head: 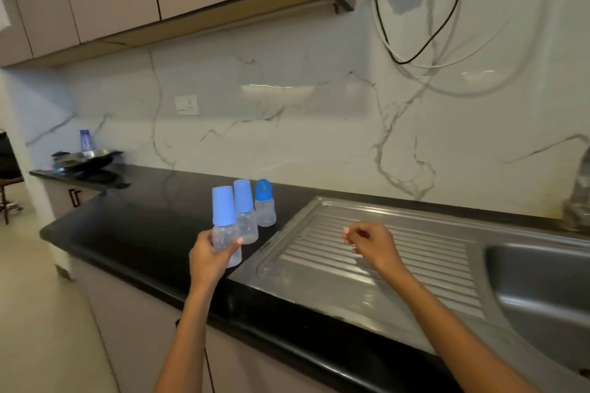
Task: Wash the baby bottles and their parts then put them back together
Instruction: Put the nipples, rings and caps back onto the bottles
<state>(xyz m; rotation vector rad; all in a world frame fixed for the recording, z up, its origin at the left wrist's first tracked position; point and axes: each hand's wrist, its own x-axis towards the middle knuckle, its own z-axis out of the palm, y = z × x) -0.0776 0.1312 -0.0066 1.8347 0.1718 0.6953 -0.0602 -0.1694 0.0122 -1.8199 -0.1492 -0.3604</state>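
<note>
Near the desk's (153, 233) front edge, beside the drainboard (367, 262), the left grip (212, 257) is wrapped round the clear body of the nearest bottle (225, 226), thumb on the side facing the sink (542, 281), fingers behind. Whether that bottle's base is on the desk or just above it cannot be told. The right grip (367, 239) hangs over the ribbed drainboard with fingers loosely curled, grasping nothing that can be made out.

Outward from the held bottle, a second bottle (245, 212) stands just behind it, very close or touching, and a third bottle (265, 204) stands beside that one, nearer the wall. All three are capped and assembled, so my judgement is that washing has hardly begun and taking them apart comes first.

What could go wrong: the three stand tightly together, so drawing the held one away at a slant could knock the second over, and it might roll off the desk. The hold is low on a smooth body with a tall cap (223, 206) above; a tilt could let the cap slip off.

Count: three bottles, two with tall pale blue caps, one with a rounded darker blue cap (263, 190). One sink, one drainboard. At the desk's far left end lie a steel pan (92, 156) and a blue tumbler (84, 139).
</note>
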